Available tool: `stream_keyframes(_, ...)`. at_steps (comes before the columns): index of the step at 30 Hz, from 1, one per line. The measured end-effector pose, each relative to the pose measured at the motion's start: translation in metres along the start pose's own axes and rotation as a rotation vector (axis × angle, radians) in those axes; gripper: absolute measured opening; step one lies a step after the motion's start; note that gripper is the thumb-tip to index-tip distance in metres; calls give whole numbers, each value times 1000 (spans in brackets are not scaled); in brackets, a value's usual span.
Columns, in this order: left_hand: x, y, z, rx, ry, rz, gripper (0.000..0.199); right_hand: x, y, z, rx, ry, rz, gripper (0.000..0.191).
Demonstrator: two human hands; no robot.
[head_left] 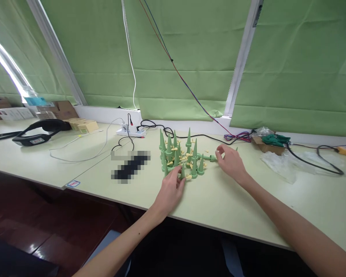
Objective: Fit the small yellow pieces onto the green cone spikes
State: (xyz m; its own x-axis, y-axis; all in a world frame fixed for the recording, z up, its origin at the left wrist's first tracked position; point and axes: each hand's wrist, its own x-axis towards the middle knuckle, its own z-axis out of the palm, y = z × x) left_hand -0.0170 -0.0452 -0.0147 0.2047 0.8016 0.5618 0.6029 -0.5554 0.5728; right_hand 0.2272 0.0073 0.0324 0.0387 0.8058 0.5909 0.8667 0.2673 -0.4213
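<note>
A cluster of green plastic cones (195, 148) on round bases stands upright on the table, with small pale-yellow pieces (188, 177) among them. At its front edge, my left hand (170, 188) has its fingers closed around a small green cone (182, 172). My right hand (232, 161) is to the right of the cluster, fingers curled in beside a green piece lying on its side (212, 158). What those fingers hold, if anything, is hidden. A green tip (237, 149) shows just behind this hand.
A blurred dark object (131, 166) lies left of the cones. Behind it are a white power strip (131, 132) and black cables. A headset with a strap (36, 132) is at far left. On the right sit a small cardboard box (268, 145), plastic bags (279, 165) and a black cable (314, 159).
</note>
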Motion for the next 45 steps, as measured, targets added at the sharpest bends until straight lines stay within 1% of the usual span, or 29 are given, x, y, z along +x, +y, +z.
stream_keyframes(4,1,1,-2,-1,22,-1,22,17,15,-11,-110,191,104,21)
stream_keyframes(5,1,1,-2,-1,29,-4,20,20,18,-15,-153,231,133,25)
stream_keyframes(6,1,1,-2,-2,33,-9,19,23,21,-18,-198,244,169,29)
stream_keyframes(8,1,1,-2,-9,39,-19,17,27,27,-22,-278,187,251,36)
stream_keyframes(10,1,1,-2,-10,50,-22,17,30,34,-23,-338,63,305,40)
stream_keyframes(12,1,1,-2,-11,59,-22,16,31,42,-20,-371,-51,328,39)
stream_keyframes(14,0,1,-2,-15,58,-31,16,31,51,-14,-373,-118,337,34)
stream_keyframes(18,0,3,-2,-25,51,-45,14,31,64,-5,-375,-168,281,24)
stream_keyframes(22,1,5,-2,-38,88,-29,8,31,65,-9,-412,-137,214,25)
stream_keyframes(24,0,6,-2,-42,120,-3,4,32,57,-15,-437,-97,164,26)
stream_keyframes(27,-1,7,-2,-53,156,62,1,29,34,-24,-437,-57,107,29)
stream_keyframes(28,-1,8,-2,-58,158,85,1,26,24,-27,-400,-24,44,28)
stream_keyframes(30,-1,9,-2,-71,147,124,3,18,1,-31,-245,39,-139,27)
stream_keyframes(32,-2,10,-3,-86,127,146,5,8,-23,-32,-60,56,-299,25)
stream_keyframes(34,-1,11,-5,-106,103,149,7,-3,-45,-32,139,-18,-396,24)
stream_keyframes(37,0,13,-8,-146,61,139,10,-14,-68,-27,335,-175,-439,21)
stream_keyframes(40,1,14,-10,-168,22,124,13,-18,-80,-20,401,-246,-446,19)
stream_keyframes(45,2,14,-11,-122,-42,131,19,-20,-85,-11,431,-301,-461,19)
